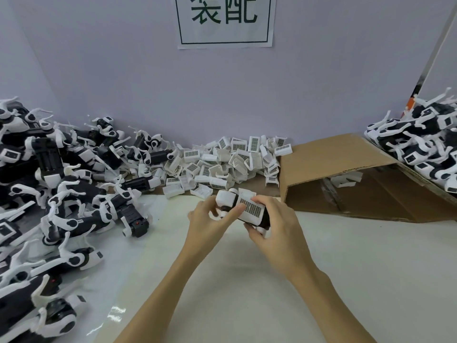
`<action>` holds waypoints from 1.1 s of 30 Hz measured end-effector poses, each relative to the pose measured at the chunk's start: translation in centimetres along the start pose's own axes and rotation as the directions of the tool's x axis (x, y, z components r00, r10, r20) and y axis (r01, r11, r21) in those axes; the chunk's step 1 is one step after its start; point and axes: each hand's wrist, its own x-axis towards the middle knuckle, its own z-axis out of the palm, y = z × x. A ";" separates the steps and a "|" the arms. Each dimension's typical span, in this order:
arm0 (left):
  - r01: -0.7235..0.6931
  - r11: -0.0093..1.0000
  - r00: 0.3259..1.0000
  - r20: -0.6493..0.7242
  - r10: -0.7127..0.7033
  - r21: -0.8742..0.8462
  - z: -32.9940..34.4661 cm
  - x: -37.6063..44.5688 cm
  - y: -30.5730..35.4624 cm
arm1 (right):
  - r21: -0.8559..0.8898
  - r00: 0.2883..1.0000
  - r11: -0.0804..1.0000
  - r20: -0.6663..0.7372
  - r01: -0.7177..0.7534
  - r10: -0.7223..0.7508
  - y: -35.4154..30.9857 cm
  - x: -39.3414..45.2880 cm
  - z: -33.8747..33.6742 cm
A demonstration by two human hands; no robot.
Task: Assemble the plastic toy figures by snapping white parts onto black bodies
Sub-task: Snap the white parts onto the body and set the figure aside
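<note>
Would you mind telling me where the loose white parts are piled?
In the head view, the white parts lie at the table's far edge against the wall, centre, between the left figure pile and the cardboard box.

Backdrop: plain pale lavender-grey wall panel (123, 70), matt, evenly lit, no shadows of note. A second panel of the same colour meets it at the left, forming a corner.

Signage: white paper sheet (225, 21) fixed flat to the wall at top centre, printed with large dark green characters inside a thin green border; upper part cut off by the frame edge.

Work surface: glossy off-white bench (247, 280), showing soft reflections near the front left.

Right edge: slanted pale strip with a dark line (430, 58), running up to the corner.
</note>
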 end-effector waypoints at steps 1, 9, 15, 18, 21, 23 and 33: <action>-0.053 0.994 0.999 0.001 0.053 0.096 0.0 0.0 -0.1 | 0.062 0.999 0.998 0.025 -0.033 0.032 0.1 -0.1 0.0; -0.089 0.994 0.988 0.124 0.096 -0.055 -0.8 -0.3 0.9 | 0.181 0.972 0.974 0.214 -0.138 0.098 1.8 -0.1 -0.3; -0.193 0.980 0.973 -0.117 0.197 0.047 1.2 -1.2 1.2 | -0.047 0.998 0.997 -0.016 -0.067 0.066 0.1 -0.3 1.2; -0.167 0.985 0.977 -0.125 0.171 0.039 2.0 -1.5 1.7 | -0.049 0.997 0.996 -0.012 -0.074 0.074 0.0 -0.3 1.3; -0.098 0.993 0.991 -0.098 0.092 -0.061 1.6 -1.3 1.8 | -0.064 0.996 0.994 0.001 -0.090 0.090 0.6 -0.1 0.8; -0.006 0.978 0.999 -0.044 -0.003 -0.207 1.2 -1.1 1.6 | -0.052 0.995 0.994 0.027 -0.093 0.094 0.9 -0.2 0.7; 0.189 0.965 0.980 0.099 -0.174 -0.179 -0.1 -0.2 1.0 | 0.138 0.995 0.986 -0.028 -0.096 0.101 0.5 -0.5 1.0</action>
